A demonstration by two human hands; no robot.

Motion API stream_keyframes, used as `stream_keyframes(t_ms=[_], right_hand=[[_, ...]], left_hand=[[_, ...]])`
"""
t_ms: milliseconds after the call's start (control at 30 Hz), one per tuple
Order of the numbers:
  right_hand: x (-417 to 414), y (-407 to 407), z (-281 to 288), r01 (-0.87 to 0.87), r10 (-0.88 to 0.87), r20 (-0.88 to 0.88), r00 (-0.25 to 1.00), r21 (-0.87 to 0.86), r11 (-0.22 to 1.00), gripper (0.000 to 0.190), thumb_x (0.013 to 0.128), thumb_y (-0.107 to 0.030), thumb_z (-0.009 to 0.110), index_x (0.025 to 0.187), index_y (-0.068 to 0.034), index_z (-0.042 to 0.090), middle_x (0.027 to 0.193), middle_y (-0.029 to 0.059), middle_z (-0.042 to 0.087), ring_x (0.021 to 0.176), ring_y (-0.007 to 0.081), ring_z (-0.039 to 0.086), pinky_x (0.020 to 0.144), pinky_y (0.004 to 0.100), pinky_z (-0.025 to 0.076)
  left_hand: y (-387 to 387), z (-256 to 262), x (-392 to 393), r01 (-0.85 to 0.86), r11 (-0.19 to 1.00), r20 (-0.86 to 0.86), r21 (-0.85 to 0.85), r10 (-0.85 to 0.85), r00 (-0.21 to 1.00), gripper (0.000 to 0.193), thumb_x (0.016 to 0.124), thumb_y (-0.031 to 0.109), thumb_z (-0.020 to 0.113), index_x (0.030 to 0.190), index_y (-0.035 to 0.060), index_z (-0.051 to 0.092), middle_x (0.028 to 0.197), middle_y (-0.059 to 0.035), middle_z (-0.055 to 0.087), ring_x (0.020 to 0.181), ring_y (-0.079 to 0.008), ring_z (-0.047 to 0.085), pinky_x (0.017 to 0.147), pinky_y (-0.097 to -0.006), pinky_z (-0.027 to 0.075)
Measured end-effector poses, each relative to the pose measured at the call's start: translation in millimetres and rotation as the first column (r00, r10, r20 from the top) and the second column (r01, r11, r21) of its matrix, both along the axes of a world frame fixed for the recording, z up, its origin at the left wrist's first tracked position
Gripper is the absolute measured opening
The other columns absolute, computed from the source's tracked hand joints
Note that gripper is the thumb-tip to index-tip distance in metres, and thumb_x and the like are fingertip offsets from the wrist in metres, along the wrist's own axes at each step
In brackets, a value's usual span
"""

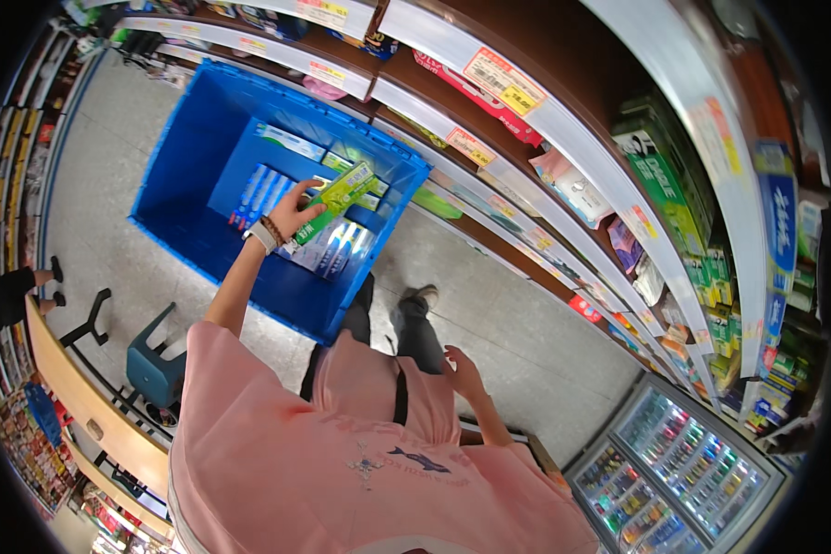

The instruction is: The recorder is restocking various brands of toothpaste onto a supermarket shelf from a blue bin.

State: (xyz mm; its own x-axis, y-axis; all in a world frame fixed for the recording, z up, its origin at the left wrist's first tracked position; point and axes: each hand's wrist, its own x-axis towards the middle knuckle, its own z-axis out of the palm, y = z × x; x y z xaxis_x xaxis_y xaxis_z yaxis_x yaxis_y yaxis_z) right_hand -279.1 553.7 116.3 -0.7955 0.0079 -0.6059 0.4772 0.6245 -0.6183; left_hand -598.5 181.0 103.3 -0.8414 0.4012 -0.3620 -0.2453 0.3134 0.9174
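Observation:
My left hand, with a pale watch and a bead bracelet at the wrist, grips a green toothpaste box over a blue plastic crate. Beneath it on the crate's floor lie several boxes: a white and green one, a group of blue and white ones and a bundle of whitish boxes. Near my right thigh hangs my right hand, its fingers loosely apart and holding nothing that shows.
Store shelves with boxes and packets curve along the right. A glass-door fridge stands lower right. On the left are a blue-green stool, a wooden counter edge and part of another person.

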Motion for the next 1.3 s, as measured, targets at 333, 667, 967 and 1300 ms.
stream_keyframes(t_ms=[333,667,967,1300], right_hand=[[-6,29,8,-0.187,0.19,-0.151,0.97,0.036,0.982,0.041,0.081,-0.026,0.055,0.116,-0.006,0.05,0.103,0.0162,0.061,0.094,0.0335,0.058,0.08,0.039,0.046],[48,85,5,0.017,-0.004,-0.173,0.985,0.073,0.997,0.042,0.081,-0.026,0.055,0.118,-0.005,0.049,0.103,0.0167,0.061,0.093,0.0324,0.059,0.079,0.0377,0.047],[82,104,-12,0.313,-0.316,-0.141,0.938,-0.044,0.949,0.037,0.081,-0.029,0.054,0.111,-0.008,0.054,0.098,0.019,0.062,0.09,0.0333,0.06,0.077,0.0404,0.047],[80,119,-12,0.319,-0.326,-0.095,0.941,-0.078,0.945,0.041,0.081,-0.028,0.055,0.114,-0.003,0.053,0.1,0.0201,0.061,0.093,0.0335,0.059,0.079,0.0386,0.047]], left_hand=[[120,239,19,0.333,0.943,-0.398,0.007,-0.303,0.866,0.049,0.079,0.023,0.067,0.119,0.0017,0.049,0.091,-0.0073,0.063,0.084,-0.0136,0.059,0.075,-0.0279,0.046],[284,321,-1,-0.065,0.821,-0.82,-0.567,-0.57,-0.046,0.048,0.074,0.03,0.063,0.115,0.0096,0.048,0.109,-0.008,0.054,0.098,-0.0258,0.053,0.083,-0.0365,0.041],[359,331,-33,-0.017,0.727,-0.727,-0.687,-0.687,0.01,0.043,0.08,0.03,0.058,0.115,0.0084,0.048,0.114,-0.0133,0.052,0.107,-0.0315,0.048,0.089,-0.0401,0.039],[386,343,-37,-0.024,0.649,-0.649,-0.761,-0.76,0.036,0.044,0.083,0.032,0.057,0.112,0.0003,0.049,0.105,-0.0222,0.055,0.098,-0.0365,0.053,0.084,-0.0419,0.043]])
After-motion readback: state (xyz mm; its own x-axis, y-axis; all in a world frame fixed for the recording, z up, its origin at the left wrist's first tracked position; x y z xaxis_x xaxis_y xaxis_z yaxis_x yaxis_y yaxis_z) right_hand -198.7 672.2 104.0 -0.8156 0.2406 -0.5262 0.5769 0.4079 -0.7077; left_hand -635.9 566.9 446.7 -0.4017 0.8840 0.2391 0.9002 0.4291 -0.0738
